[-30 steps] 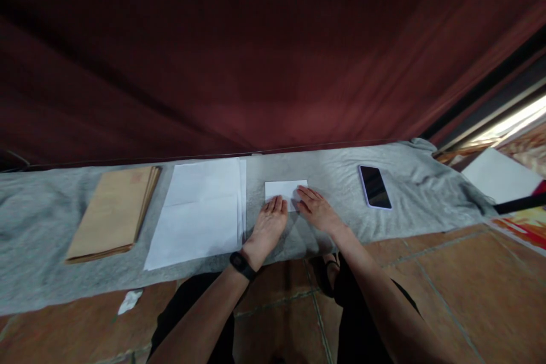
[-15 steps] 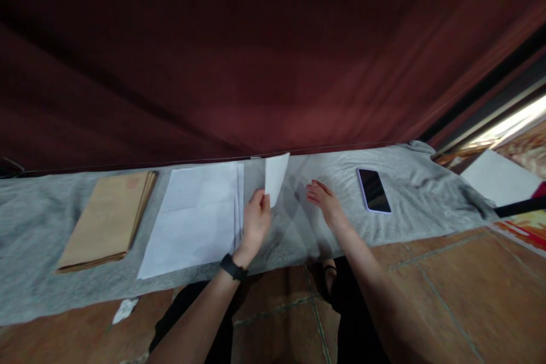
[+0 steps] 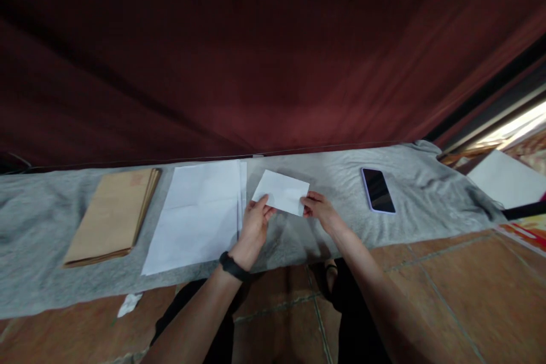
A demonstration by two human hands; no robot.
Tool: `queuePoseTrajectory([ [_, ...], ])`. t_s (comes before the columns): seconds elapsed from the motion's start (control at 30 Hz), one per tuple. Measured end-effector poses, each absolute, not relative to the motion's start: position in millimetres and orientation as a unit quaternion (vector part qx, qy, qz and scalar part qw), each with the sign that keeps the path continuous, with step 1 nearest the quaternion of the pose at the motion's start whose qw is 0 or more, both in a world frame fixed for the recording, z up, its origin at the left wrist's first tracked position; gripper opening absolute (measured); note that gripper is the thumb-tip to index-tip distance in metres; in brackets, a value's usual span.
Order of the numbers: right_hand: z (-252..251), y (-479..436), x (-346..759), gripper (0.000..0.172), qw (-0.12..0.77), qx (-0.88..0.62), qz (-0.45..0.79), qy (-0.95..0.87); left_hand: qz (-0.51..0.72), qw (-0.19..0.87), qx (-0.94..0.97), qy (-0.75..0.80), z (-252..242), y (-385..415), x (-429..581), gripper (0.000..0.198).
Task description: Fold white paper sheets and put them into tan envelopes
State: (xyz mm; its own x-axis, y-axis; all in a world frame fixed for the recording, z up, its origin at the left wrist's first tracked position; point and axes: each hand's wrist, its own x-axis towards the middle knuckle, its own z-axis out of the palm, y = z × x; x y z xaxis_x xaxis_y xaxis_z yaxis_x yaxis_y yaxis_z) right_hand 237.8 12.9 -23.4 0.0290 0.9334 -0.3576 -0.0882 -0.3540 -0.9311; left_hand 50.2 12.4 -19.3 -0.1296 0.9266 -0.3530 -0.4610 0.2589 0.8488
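Head view: left hand [image 3: 255, 220] pinches near corner of small white paper [image 3: 282, 190], thumb on top; right hand [image 3: 319, 208] pinches its right end. Hands apart, paper spanning between them, askew over grey cloth [image 3: 341, 182] on the surface. Cannot tell whether paper touches cloth. Left of it, large white sheets [image 3: 198, 216], then brown envelopes [image 3: 111, 213], stacked. Right, well apart from paper: phone [image 3: 378, 190], screen dark.

Some fingers of the left hand [image 3: 255, 224] and the right hand [image 3: 321, 209] are hidden under the white paper [image 3: 282, 191]. The mark [image 3: 137, 180] on the brown stack [image 3: 106, 219], perhaps printed, is too blurred for reading.
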Motion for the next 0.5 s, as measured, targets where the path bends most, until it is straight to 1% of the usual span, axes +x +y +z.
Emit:
queuePoseTrajectory([
  [0.1,-21.6,13.9,256.4,0.017,0.376,-0.590,0.569,-0.432,0.556,0.563,0.258,0.554,-21.5,23.8,29.5,0.033],
  [0.23,-26.2,14.8,270.0,0.013,0.350,-0.610,0.521,-0.483,0.461,0.505,0.420,0.597,-30.0,22.8,20.6,0.035],
  [0.3,-29.9,14.4,270.5,0.005,0.336,-0.626,0.500,-0.495,0.415,0.455,0.498,0.610,-34.9,19.9,21.0,0.034],
  [0.33,-31.2,13.5,269.5,0.007,0.321,-0.641,0.474,-0.510,0.396,0.428,0.528,0.617,-37.1,18.9,21.3,0.034],
  [0.37,-31.9,12.0,267.7,0.014,0.299,-0.661,0.436,-0.532,0.379,0.405,0.551,0.623,-38.9,18.3,21.4,0.033],
  [0.43,-31.1,7.6,262.2,0.027,0.241,-0.704,0.328,-0.581,0.354,0.369,0.581,0.634,-41.6,18.4,20.9,0.031],
  [0.5,-27.7,1.9,254.1,0.032,0.197,-0.730,0.217,-0.617,0.331,0.340,0.599,0.645,-42.7,19.4,20.0,0.028],
])
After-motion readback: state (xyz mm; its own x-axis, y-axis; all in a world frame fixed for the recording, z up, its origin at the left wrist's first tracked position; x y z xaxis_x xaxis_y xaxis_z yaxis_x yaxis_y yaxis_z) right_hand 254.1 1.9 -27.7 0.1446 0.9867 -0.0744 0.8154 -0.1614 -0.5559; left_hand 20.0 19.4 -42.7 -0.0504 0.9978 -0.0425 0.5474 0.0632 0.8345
